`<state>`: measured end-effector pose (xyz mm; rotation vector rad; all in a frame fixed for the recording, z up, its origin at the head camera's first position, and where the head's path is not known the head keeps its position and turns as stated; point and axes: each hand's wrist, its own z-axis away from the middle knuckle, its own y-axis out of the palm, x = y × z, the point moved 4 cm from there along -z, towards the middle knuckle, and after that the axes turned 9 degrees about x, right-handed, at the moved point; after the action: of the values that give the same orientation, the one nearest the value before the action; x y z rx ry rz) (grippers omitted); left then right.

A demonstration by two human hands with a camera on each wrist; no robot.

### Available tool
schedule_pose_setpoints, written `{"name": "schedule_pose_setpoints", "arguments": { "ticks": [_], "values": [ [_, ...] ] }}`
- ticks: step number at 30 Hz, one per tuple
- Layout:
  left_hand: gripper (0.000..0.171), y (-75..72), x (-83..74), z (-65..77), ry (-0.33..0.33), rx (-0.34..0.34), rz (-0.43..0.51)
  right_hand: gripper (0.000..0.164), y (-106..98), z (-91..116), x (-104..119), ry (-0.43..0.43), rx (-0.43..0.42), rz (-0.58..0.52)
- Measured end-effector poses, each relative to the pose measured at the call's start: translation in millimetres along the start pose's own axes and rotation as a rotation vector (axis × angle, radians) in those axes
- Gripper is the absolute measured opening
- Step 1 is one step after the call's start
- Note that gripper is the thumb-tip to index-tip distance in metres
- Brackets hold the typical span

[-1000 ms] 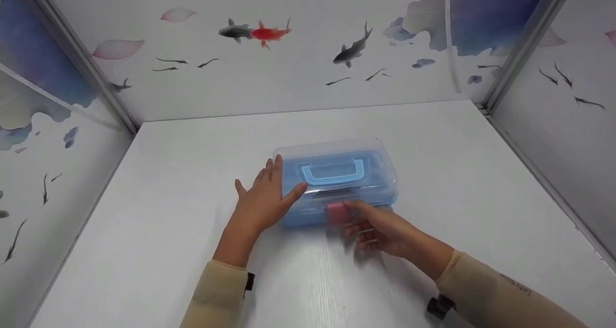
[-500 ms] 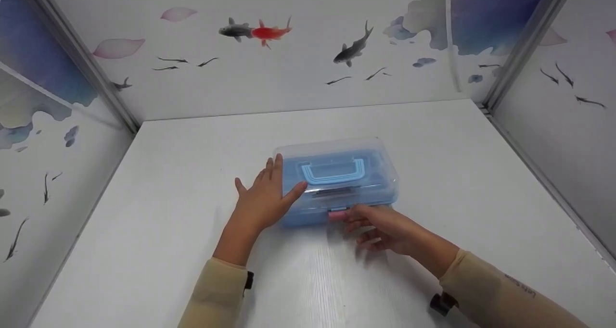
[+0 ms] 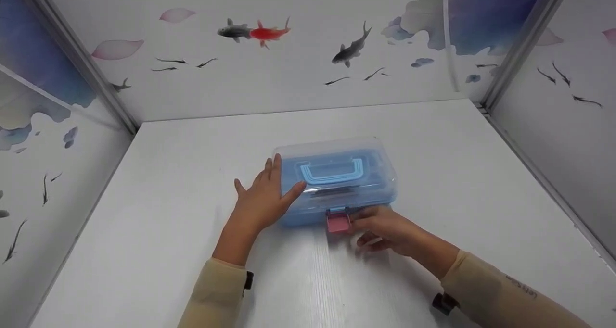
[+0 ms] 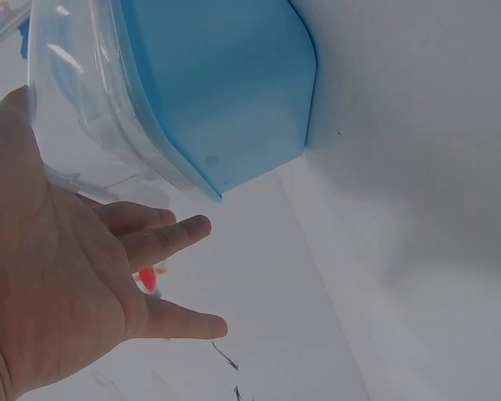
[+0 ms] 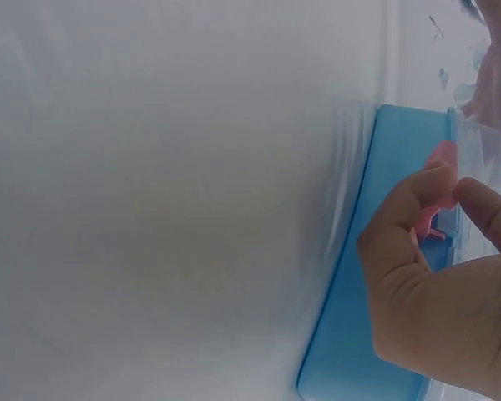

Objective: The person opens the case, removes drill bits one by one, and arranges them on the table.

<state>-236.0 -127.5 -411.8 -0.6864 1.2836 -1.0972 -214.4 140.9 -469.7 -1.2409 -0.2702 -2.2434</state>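
A blue storage box (image 4: pixel 225 83) with a clear lid (image 3: pixel 375 174) sits on the table, its light-blue handle (image 3: pixel 332 180) folded flat on top. My left hand (image 3: pixel 262 200) rests against the lid's left end, fingers straight and spread. On the front hangs a pink latch (image 3: pixel 339 223), swung outward from the box wall. My right hand (image 3: pixel 387 229) holds the latch at its right edge. In the right wrist view, the curled index finger (image 5: pixel 397 217) and the thumb (image 5: pixel 488 209) meet at the pink latch. Dark thin items show faintly through the lid.
The white table (image 3: pixel 192 164) is enclosed by a back wall (image 3: pixel 298 78) and side walls printed with fish and petals. Metal posts (image 3: pixel 529 44) stand at the corners. The box lies near the table's middle.
The pink latch was flat against the box front, then tipped up edge-on, and now hangs outward and lower. My right hand moved slightly with it. The left hand stayed still.
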Motion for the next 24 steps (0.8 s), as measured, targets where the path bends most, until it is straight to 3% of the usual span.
{"name": "schedule_pose_setpoints", "arguments": {
  "ticks": [7, 24],
  "values": [
    [0.104, 0.9, 0.1, -1.6, -0.007, -0.004, -0.021, 0.040, 1, -2, -1, 0.008, -0.026, 0.095],
    [0.104, 1.4, 0.5, 0.4, 0.005, -0.003, 0.018, 0.015, -4, -12, -4, 0.049, -0.035, 0.136]
  ]
}}
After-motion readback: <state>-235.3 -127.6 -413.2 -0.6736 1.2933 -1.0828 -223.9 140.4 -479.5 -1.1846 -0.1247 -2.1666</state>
